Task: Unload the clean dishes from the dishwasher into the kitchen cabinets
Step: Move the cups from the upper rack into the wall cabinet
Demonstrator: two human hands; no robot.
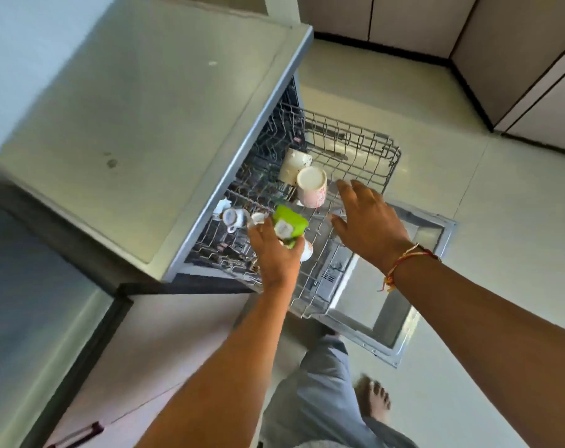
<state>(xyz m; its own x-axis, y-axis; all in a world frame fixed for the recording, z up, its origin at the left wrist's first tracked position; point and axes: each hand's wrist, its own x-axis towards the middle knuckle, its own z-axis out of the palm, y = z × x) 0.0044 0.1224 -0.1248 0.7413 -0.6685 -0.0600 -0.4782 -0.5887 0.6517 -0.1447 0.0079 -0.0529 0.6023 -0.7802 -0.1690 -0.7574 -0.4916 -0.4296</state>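
Observation:
The dishwasher's wire rack [365, 147] is pulled out over the open door [404, 318]. My left hand [274, 250] grips a green cup [289, 226] at the near part of the rack. My right hand [368, 221] hovers over the rack with fingers spread and nothing in it, just right of an upturned white mug with pink print [311, 187]. Behind that mug lies another white mug [294, 164]. A small white cup [234, 218] sits upturned left of the green cup. A further white piece [307, 250] shows below my left hand.
The grey counter top [129, 124] covers the dishwasher on the left. Lower cabinets [468, 24] line the far wall and right side. A cabinet door with a dark handle [80, 433] is at lower left. My bare foot [373, 397] stands on the pale tiled floor.

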